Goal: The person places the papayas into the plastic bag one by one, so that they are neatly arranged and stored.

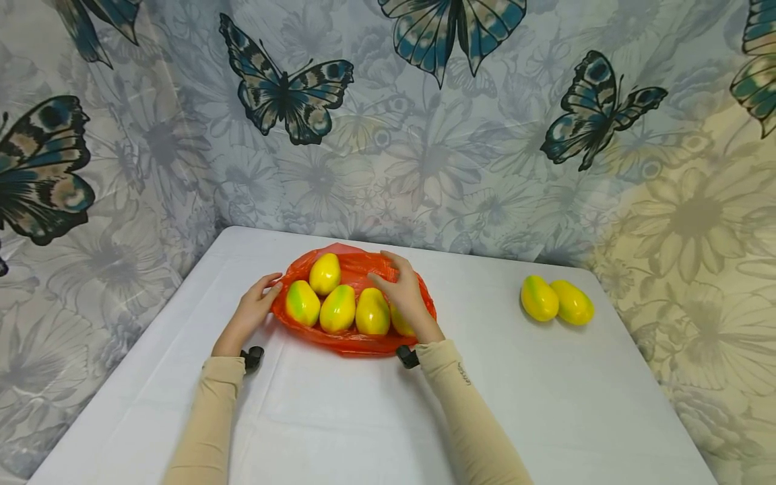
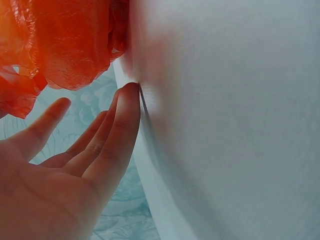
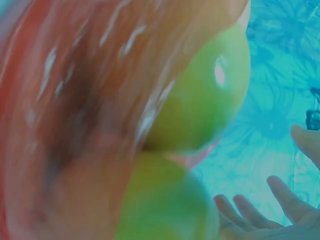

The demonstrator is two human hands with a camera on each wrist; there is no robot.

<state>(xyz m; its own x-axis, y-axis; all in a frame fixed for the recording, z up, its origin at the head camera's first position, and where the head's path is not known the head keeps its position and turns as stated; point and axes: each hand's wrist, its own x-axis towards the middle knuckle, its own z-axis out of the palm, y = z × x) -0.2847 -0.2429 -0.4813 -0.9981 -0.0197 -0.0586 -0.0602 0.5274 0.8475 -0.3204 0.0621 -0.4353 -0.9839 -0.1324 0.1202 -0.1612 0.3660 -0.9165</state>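
A red plastic bag [image 1: 348, 345] lies spread open on the table, holding several yellow-green mangoes [image 1: 337, 310]. My left hand [image 1: 245, 313] is at the bag's left edge, fingers extended and slightly bent. In the left wrist view the fingertips of this hand [image 2: 75, 165] reach down beside the bag [image 2: 75, 45], close to the white cloth. Over the bag's right side is my right hand [image 1: 407, 293], thumb and fingers spread apart, partly covering one mango. The right wrist view has the spread hand [image 3: 280, 215] beside two mangoes [image 3: 215, 95], with red plastic in front of them.
Two more mangoes [image 1: 539, 298] sit side by side at the right of the white-covered table [image 1: 339, 417]. Butterfly-patterned fabric [image 1: 424, 168] hangs behind the table and along both sides. Each wrist carries a small black camera [image 1: 253, 358].
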